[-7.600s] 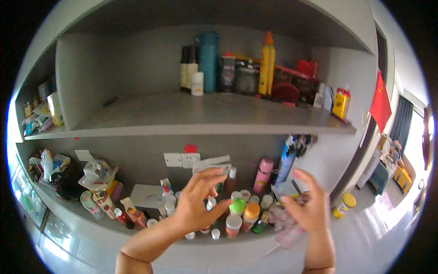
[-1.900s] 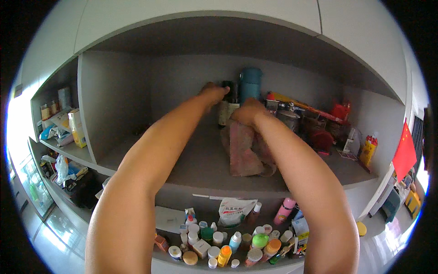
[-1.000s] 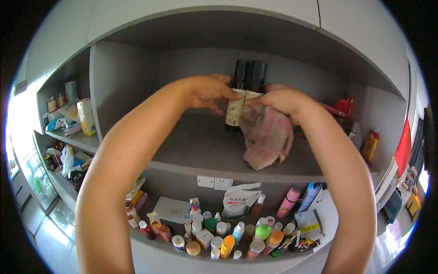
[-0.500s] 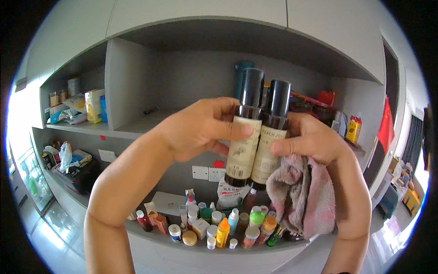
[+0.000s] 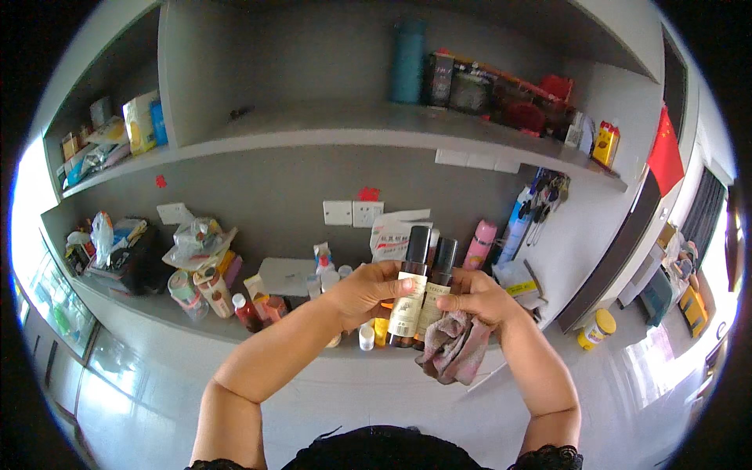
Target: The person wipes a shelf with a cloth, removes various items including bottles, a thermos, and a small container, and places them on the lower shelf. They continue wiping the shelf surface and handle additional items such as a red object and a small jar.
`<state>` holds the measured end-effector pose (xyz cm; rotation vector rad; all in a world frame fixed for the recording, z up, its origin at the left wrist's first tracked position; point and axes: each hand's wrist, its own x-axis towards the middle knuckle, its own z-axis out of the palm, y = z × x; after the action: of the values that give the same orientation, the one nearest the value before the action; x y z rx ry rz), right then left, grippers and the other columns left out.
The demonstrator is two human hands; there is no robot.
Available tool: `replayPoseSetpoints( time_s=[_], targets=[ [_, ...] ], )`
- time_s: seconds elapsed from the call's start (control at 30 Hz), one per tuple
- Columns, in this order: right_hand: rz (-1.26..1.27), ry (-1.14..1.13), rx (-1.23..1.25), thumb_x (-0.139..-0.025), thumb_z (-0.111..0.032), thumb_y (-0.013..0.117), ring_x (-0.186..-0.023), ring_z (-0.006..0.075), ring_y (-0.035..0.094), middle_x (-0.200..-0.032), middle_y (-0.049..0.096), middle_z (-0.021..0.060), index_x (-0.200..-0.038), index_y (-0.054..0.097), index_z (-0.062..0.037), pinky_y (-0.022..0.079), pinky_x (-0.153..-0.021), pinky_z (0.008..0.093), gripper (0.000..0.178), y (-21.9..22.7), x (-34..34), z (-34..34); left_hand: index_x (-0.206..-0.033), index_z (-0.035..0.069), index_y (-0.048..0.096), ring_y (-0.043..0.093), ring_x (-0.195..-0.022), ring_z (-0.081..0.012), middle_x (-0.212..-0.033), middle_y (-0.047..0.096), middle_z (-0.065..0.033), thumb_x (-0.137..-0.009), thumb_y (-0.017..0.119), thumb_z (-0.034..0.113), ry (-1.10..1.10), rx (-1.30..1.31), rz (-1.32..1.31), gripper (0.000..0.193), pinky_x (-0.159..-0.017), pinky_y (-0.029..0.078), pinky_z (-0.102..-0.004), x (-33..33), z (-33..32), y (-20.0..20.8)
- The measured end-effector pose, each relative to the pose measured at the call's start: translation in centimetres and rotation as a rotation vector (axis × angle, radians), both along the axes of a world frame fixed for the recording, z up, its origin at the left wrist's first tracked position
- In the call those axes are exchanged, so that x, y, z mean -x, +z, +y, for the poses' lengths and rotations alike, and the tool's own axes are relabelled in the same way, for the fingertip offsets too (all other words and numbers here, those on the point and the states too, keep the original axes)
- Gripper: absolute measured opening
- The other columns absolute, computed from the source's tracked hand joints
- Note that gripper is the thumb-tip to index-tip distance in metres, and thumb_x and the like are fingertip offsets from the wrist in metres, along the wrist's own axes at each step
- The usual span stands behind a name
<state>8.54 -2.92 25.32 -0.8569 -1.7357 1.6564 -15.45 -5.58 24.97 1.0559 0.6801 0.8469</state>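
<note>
**Two dark bottles held upright before a cluttered counter**

Head view. The left hand (image 5: 366, 294) is curled around the left dark bottle (image 5: 409, 288), its thumb lying across the pale label and its fingers wrapped behind the glass. The right hand (image 5: 479, 298) grips the right dark bottle (image 5: 437, 296) from the other side, index finger stretched over that bottle's label. Both bottles stand upright and touch one another along their sides; each has a black cylindrical cap and a brown body with a cream label. A pinkish, crumpled cloth (image 5: 454, 351) is bunched under the right palm and hangs below the bottles, pressed against the base of the right one.

The bottles are held in the air in front of the counter (image 5: 157, 313), above a cluster of small containers at its front edge; a small white-capped bottle (image 5: 366, 337) shows just below the left hand. Farther left on the counter stand a red bottle (image 5: 246, 313) and a clear plastic bag (image 5: 196, 243). Behind the hands, a white packet (image 5: 395, 231) leans against the wall near a double wall socket (image 5: 352, 212), and a pink flask (image 5: 479, 244) stands just to the right of the bottles. On the upper shelf (image 5: 329, 129) a teal flask (image 5: 408, 61) stands upright beside dark boxes. A yellow-lidded jar (image 5: 597, 329) sits well apart at lower right.
</note>
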Motion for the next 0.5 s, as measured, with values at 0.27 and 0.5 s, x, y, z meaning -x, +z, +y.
replayPoseSetpoints(
  time_s=[0.27, 0.5],
  targets=[
    [0.214, 0.004, 0.136, -0.080, -0.013, 0.074, -0.094, 0.0142, 0.062, -0.104, 0.065, 0.0070, -0.121, 0.055, 0.0011, 0.048, -0.084, 0.0276, 0.047, -9.0, 0.6, -3.2, -0.130, 0.006, 0.049, 0.058, -0.112, -0.0256, -0.122, 0.059, -0.0108, -0.091, 0.058, 0.039, 0.069, 0.221, -0.338, 0.052, -0.096, 0.047, -0.0445, -1.1, -3.5, -9.5],
    [0.240, 0.111, 0.189, -0.082, -0.014, 0.072, -0.097, 0.0144, 0.062, -0.108, 0.065, 0.0080, -0.122, 0.054, 0.0050, 0.047, -0.088, 0.0282, 0.048, -10.9, 0.4, -5.5, -0.130, 0.008, 0.048, 0.057, -0.114, -0.0276, -0.124, 0.058, -0.0116, -0.091, 0.056, 0.042, 0.065, 0.286, -0.526, 0.052, -0.097, 0.045, -0.0470, -1.3, -6.6, -12.9]
  ],
)
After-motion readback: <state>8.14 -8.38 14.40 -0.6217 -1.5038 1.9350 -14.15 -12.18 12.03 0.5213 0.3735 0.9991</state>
